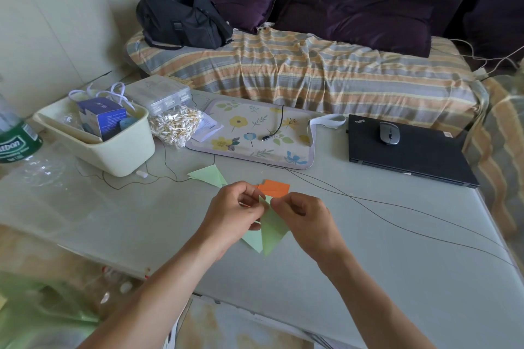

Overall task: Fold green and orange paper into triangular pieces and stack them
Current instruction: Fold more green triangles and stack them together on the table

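Above the middle of the pale grey surface (pixel 368 278) I hold a green paper piece (pixel 270 231) between both hands. My left hand (pixel 232 218) has its fingers (pixel 249 193) curled in and pinching the paper's upper tip, and my right hand (pixel 304 221) pinches the same tip from the other side, fingers bent tight against it. The paper hangs down from that pinch as two pale green pointed flaps, their tips aimed toward me, just over the surface; whether they touch it I cannot tell.

Just beyond my knuckles lies the orange paper (pixel 274 188), flat on the surface and partly hidden by my hands. Farther off to the left sit folded green triangles (pixel 208 176), overlapping one another.

At the far left stands a cream plastic bin (pixel 113 147) with a blue box (pixel 102 119) in it, and beside it a bag of cotton swabs (pixel 177 125). A floral mat (pixel 249 133) lies in the middle at the back, and a closed black laptop (pixel 411 156) on the right carries a grey mouse (pixel 389 133). Thin dark cables (pixel 397 207) cross the surface. Behind it is a bed with a striped cover (pixel 312 71) and a black bag (pixel 184 20).
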Demonstrator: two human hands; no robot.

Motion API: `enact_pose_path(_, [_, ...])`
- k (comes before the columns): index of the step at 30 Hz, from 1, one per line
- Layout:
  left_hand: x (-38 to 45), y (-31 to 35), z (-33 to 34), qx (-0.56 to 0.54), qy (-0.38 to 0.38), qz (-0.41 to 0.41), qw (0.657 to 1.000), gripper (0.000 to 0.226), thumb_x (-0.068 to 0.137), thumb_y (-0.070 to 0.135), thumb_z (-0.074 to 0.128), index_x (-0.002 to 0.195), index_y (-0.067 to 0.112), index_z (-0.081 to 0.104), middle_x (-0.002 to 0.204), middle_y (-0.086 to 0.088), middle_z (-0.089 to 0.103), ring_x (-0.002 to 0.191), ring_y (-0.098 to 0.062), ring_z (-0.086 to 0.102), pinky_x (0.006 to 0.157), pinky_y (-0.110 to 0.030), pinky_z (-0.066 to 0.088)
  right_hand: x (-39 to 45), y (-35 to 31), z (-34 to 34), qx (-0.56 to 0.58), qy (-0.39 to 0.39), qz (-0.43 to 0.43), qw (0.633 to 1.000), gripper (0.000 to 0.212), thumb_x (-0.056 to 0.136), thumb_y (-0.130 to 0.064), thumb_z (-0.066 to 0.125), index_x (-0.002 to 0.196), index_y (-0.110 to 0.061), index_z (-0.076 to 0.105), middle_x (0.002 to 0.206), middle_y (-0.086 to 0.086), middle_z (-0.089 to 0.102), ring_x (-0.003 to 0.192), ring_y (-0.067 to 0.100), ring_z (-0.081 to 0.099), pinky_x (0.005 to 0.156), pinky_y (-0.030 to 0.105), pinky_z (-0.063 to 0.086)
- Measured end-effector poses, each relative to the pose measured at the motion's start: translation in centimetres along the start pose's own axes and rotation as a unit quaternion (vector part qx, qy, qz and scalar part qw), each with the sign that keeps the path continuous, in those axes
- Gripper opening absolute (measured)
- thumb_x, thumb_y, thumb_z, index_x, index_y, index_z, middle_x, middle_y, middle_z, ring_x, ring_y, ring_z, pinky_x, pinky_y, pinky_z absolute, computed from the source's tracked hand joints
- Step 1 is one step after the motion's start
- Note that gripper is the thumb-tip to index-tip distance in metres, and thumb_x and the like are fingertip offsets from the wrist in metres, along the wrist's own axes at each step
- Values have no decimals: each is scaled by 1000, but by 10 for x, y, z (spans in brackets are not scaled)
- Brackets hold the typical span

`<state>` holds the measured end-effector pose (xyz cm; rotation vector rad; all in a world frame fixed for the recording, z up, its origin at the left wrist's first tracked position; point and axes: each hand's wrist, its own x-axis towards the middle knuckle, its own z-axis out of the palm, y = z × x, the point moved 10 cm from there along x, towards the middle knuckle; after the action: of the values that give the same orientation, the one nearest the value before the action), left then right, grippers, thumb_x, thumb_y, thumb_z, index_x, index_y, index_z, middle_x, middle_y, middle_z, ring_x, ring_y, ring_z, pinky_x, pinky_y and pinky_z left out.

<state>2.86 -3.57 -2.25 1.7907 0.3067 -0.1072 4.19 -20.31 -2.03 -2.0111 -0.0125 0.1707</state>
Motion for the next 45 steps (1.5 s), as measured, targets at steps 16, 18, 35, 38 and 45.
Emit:
enact_pose_path(16, [3,-6,-12,-27,24,-23,999,5,90,5,72,87,3,69,80,-16,71,73,-28,76,69,-37,64,4,13,-6,-32,17,26,999,14,93,-20,65,80,-16,70,71,-1,67,56,3,49,48,11,37])
enact_pose_path(18, [3,-5,-13,32,21,-12,999,6,89,8,74,85,6,70,82,-16,73,74,-26,76,73,-40,64,4,11,-7,-46,21,13,999,14,93,-18,64,81,-14,69,66,-5,61,53,1,47,50,11,37])
enact_pose_path(35, [-1,6,-6,69,-11,13,997,8,81,11,81,76,13,76,72,-10,74,68,-21,72,81,-43,63,-1,-19,-4,-101,39,-132,985,10,89,-13,69,79,-14,69,75,-6,69,75,11,60,69,21,47])
enact_pose_path(38, [-2,13,-2,118,-13,52,992,9,81,17,81,75,23,76,69,-2,73,72,-24,70,80,-42,60,0,-17,-1,-105,30,-128,986,11,89,-10,68,79,-12,69,75,-4,68,78,10,58,68,19,44])
enact_pose_path(45, [-4,19,-1,165,-1,74,984,12,82,17,77,71,23,76,65,0,72,68,-21,67,73,-36,56,-3,-23,1,-99,37,-154,982,6,88,-12,70,82,-12,71,80,-6,72,80,9,62,68,14,46])
